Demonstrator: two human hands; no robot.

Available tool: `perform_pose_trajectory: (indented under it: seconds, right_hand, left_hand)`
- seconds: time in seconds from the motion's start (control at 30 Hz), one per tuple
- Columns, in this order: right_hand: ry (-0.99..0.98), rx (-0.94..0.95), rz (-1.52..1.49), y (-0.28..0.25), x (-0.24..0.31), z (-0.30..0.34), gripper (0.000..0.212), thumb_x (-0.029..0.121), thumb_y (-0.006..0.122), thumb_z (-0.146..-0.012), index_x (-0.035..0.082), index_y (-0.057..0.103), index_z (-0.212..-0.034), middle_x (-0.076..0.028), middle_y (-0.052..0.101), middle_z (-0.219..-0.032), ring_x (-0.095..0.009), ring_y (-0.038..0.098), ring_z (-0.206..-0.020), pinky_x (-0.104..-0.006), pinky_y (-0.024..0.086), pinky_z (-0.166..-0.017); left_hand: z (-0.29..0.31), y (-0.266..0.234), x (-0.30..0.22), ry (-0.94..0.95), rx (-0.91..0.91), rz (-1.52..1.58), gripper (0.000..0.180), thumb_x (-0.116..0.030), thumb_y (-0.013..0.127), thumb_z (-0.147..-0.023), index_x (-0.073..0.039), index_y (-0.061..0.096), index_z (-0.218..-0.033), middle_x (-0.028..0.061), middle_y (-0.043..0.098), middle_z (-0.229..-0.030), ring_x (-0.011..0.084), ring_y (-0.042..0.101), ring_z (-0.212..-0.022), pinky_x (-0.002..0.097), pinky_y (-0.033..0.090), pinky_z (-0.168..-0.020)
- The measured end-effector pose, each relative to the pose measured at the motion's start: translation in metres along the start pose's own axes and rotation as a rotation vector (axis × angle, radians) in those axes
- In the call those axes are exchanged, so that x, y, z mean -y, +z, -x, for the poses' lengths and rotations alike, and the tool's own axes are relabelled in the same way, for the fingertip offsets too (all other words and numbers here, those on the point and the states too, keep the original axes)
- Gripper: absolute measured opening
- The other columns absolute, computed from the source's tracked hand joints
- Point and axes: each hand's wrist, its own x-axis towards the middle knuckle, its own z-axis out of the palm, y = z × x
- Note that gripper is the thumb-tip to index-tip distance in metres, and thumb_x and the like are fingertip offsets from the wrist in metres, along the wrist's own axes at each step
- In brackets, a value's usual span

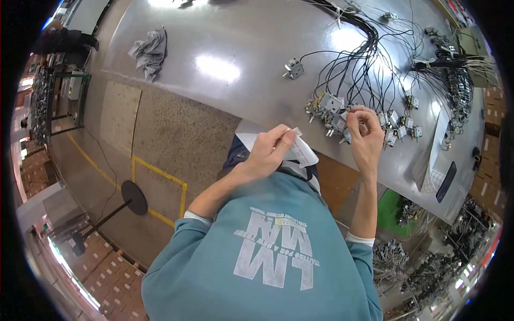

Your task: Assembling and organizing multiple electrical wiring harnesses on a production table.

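My left hand (269, 151) pinches a white strip of printed labels (306, 154) between thumb and fingers, and the strip curls down in front of my body. Over the near edge of the metal table my right hand (367, 136) is closed, thumb against fingertips. Whatever lies in that pinch is too small to make out. Just beyond and beside the right hand sits a cluster of small metal box-shaped parts with shafts (327, 106), wired to black cables (369, 51). More such parts (399, 130) lie right of the hand.
One wired part (293, 68) lies apart on the metal table (257, 59). A crumpled grey cloth (150, 53) rests at the far left. At right are a second cable bundle (455, 64) and a dark flat object (446, 182). A round black stand base (134, 197) stands on the floor.
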Motion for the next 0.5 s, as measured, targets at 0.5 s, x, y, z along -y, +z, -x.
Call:
perform_pose_trajectory:
  seconds: [0.5]
  right_hand:
    - [-0.016,-0.033,0.153,0.001,0.013,-0.020,0.027,0.023,0.080,-0.100,-0.002,0.071,-0.096,-0.002,0.067,-0.109,-0.007,0.059,-0.087,-0.0225,0.048,-0.070]
  left_hand:
    - [-0.005,0.016,-0.006,0.033,0.000,0.054,0.035,-0.030,0.056,-0.114,0.001,0.062,-0.100,0.0074,0.051,-0.068,0.0129,0.044,-0.063,0.0328,0.041,-0.059]
